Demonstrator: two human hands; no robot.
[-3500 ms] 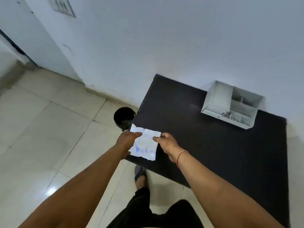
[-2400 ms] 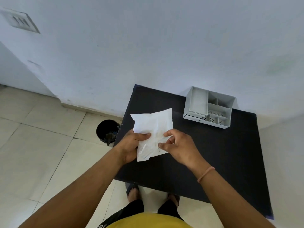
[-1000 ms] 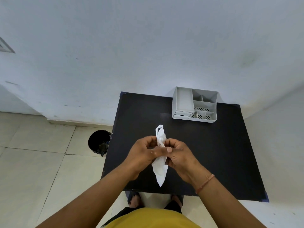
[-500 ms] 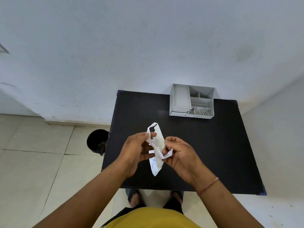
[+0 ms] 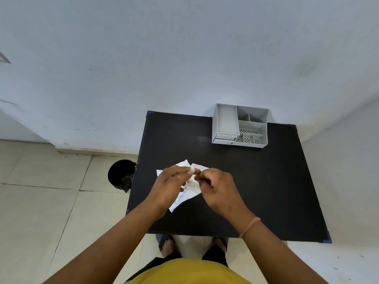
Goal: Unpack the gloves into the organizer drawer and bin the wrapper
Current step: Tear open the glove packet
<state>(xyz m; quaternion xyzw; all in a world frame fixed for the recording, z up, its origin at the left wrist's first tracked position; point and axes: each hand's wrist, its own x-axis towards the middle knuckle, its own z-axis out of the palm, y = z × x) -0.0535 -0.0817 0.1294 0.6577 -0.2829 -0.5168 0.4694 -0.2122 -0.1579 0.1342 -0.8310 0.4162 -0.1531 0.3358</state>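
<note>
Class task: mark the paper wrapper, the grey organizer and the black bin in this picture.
paper wrapper [image 5: 185, 196]: head view, lower printed part below the hands.
grey organizer [image 5: 225, 121]: head view, floor of its long left compartment.
black bin [image 5: 120, 173]: head view, dark inside, on the floor.

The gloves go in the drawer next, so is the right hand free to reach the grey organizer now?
Probably not yet: the right hand and left hand both grip the wrapper. The table toward the organizer looks bare.
</note>
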